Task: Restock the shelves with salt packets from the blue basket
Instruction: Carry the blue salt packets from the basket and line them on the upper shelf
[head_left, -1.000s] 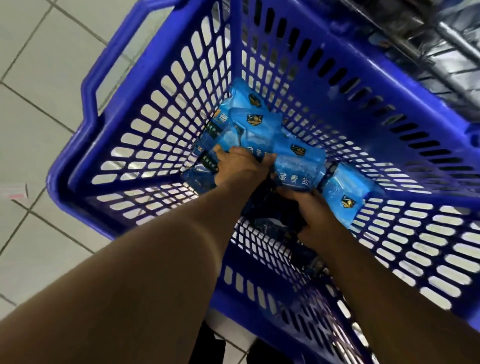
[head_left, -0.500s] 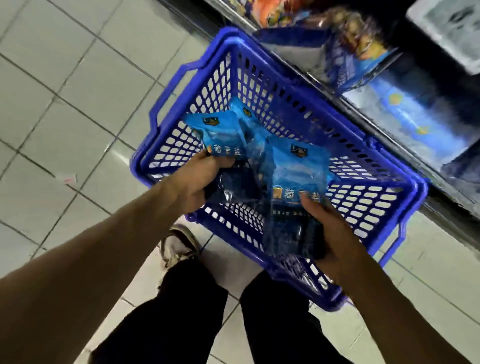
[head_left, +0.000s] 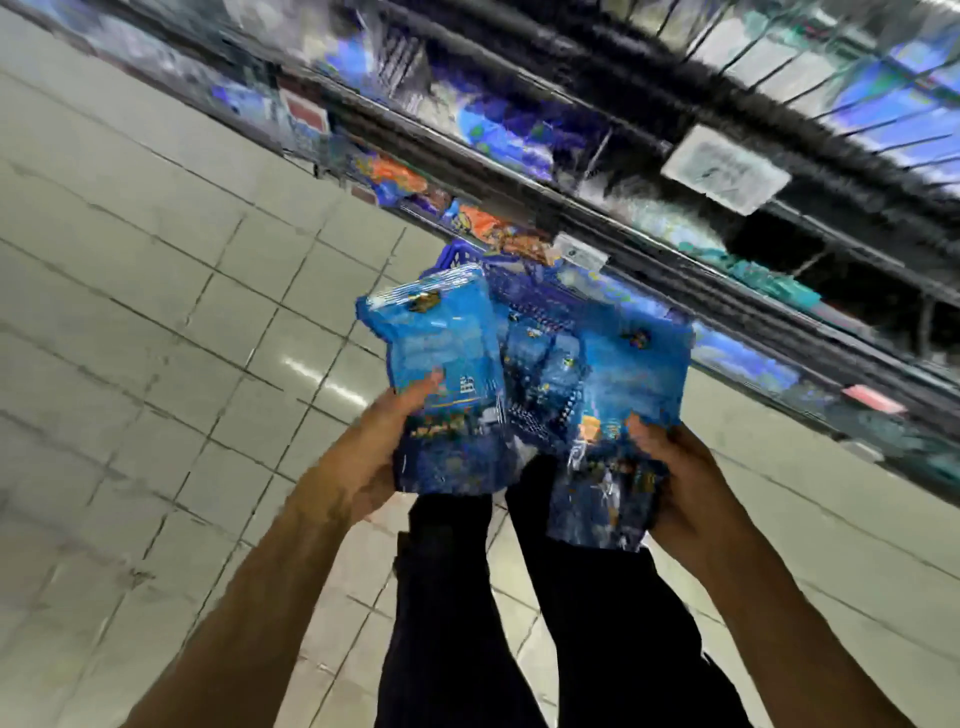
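Note:
My left hand (head_left: 371, 452) grips a blue salt packet (head_left: 441, 358) by its lower half, thumb on the front. In my right hand (head_left: 675, 478) is a second blue salt packet (head_left: 628, 384), also held by its lower end. Both packets are lifted up in front of me. Behind and between them shows part of the blue basket (head_left: 524, 291), far below on the floor, with more blue packets inside. The whole view is blurred by motion.
Store shelves (head_left: 623, 171) with blue and orange packaged goods and white price tags (head_left: 724, 169) run diagonally across the top right. Light tiled floor (head_left: 156, 312) fills the left. My dark trouser legs (head_left: 519, 623) stand below the packets.
Both hands have risen out of the basket, each carrying a salt packet. The basket now looks small and far below, and the camera has tilted up toward the shelves.

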